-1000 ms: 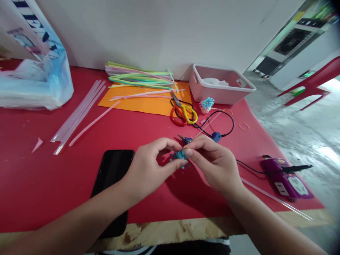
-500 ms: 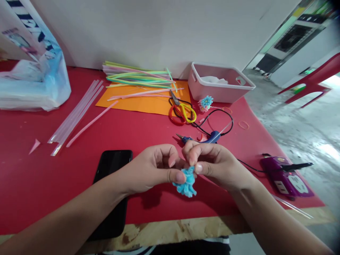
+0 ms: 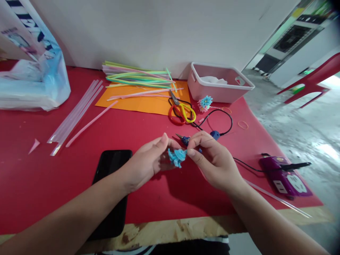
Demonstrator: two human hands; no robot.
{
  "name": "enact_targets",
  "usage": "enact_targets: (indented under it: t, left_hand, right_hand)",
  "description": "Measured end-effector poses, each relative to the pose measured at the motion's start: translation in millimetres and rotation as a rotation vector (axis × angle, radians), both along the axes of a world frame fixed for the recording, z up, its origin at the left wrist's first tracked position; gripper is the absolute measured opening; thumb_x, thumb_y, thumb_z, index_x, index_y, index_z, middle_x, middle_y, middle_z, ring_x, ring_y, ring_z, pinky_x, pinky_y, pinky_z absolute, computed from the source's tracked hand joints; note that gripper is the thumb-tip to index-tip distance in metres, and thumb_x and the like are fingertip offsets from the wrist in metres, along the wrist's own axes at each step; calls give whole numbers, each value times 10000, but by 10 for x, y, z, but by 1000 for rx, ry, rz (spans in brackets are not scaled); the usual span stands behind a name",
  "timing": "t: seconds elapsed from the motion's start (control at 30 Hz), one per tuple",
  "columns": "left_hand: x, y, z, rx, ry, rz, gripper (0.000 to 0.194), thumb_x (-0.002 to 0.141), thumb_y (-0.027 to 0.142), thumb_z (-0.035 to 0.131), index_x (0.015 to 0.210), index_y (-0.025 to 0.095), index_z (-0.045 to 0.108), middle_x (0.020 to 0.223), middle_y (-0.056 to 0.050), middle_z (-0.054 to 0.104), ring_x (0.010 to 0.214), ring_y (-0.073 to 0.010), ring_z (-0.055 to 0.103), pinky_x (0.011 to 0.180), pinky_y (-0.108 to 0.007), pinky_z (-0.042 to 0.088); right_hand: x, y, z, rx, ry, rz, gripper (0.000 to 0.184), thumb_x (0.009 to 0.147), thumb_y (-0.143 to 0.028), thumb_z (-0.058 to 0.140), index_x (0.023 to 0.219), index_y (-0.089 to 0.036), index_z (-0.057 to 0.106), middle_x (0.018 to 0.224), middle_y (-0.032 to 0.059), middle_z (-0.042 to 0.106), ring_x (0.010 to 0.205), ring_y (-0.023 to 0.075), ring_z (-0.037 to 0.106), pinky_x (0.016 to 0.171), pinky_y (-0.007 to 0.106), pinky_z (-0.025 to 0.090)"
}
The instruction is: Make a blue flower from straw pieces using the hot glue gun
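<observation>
Above the red table, both hands meet on a small blue flower made of cut straw pieces. My right hand pinches its right side between thumb and forefinger. My left hand sits on its left with fingers loosely stretched, fingertips touching or just behind the petals. Just beyond the hands lies a blue glue gun with its black cord, and small blue pliers.
A black phone lies under my left forearm. Red and yellow scissors, an orange sheet with coloured straws, clear sticks, a white bin, a finished flower, a purple power strip, a plastic bag.
The hands lowered the blue flower toward me half a second ago, then raised it again. My left fingers have loosened from a pinch to a more stretched pose.
</observation>
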State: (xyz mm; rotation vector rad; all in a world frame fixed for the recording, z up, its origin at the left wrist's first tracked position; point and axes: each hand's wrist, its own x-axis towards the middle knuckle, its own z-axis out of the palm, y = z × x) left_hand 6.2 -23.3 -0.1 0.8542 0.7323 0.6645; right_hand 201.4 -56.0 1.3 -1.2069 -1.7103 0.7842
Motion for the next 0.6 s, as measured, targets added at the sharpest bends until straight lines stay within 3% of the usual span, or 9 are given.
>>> enact_targets:
  t: [0.07,0.17,0.23,0.3,0.37,0.6]
  left_hand:
    - [7,-30,-16,271,157,50,497,774,590,752,1015,176,618,934,-32,668,823,-140,650,757,-263,536]
    - [-2,-88,-39,710,427,111,378,756,355,825,1033,194,626,1022,-28,676,943,-159,645,850,-273,513]
    - [-9,-113,-37,845,531,164,238,801,262,765,995,193,644,992,-19,688,927,-149,640,840,-261,508]
    - [-11,-118,-22,798,530,184,176,820,233,730,972,189,653,959,-12,697,870,-134,643,794,-246,515]
    - [-10,-105,-3,648,438,150,183,810,245,748,957,187,657,941,-5,699,828,-122,650,766,-235,523]
    - [-26,-41,23,33,18,-135,205,732,227,843,851,158,692,761,23,695,683,-75,642,688,-192,524]
  right_hand:
    - [-16,-3,-31,15,-41,-77,90,930,-204,610,841,-205,616,837,14,563,767,148,520,714,305,420]
    - [-47,-27,-53,17,-36,-108,78,927,-206,619,852,-212,639,843,18,582,786,155,541,709,307,428]
    - [-57,-38,-53,18,-3,-110,73,922,-220,642,852,-220,661,841,18,593,811,158,555,716,306,439]
    - [-47,-34,-40,5,37,-100,51,907,-238,679,858,-231,693,847,16,611,823,155,569,717,301,450]
    - [-18,-17,-16,-21,77,-67,19,888,-246,715,871,-244,724,863,13,636,821,146,586,716,293,463]
    - [95,41,90,-150,267,171,59,815,-248,803,873,-247,789,831,17,695,785,133,623,724,288,525]
